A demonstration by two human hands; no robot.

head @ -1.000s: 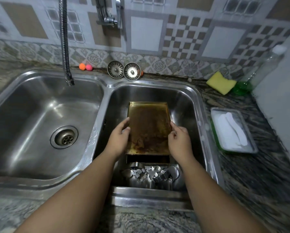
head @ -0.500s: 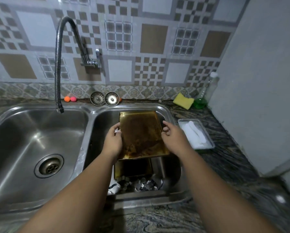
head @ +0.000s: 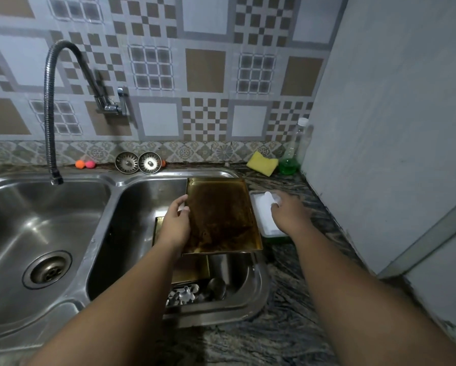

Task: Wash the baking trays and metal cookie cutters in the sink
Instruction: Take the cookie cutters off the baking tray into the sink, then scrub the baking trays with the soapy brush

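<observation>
A gold baking tray (head: 221, 215) with a brown, burnt-looking inside hangs tilted above the right sink basin (head: 258, 286). My left hand (head: 175, 225) grips its left edge, thumb on the rim. My right hand (head: 287, 215) is off the tray, over the small dish (head: 261, 225) on the counter, its fingers curled onto a white strip (head: 267, 198). Under the held tray a second gold tray (head: 192, 268) lies in the basin. Several metal cookie cutters (head: 184, 295) are heaped at the basin's near end, partly hidden by my left forearm.
The left basin (head: 36, 220) holds only its drain, under a flexible faucet (head: 48, 114). At the back stand two sink strainers (head: 138, 162), small coloured balls (head: 85, 164), a yellow sponge (head: 262, 163) and a bottle of green liquid (head: 294, 151). A grey wall (head: 393, 128) bounds the counter on the right.
My right hand let go of the tray's right edge and moved right onto the dish. The left hand alone now holds the tray, shifted slightly right. My view has tilted up.
</observation>
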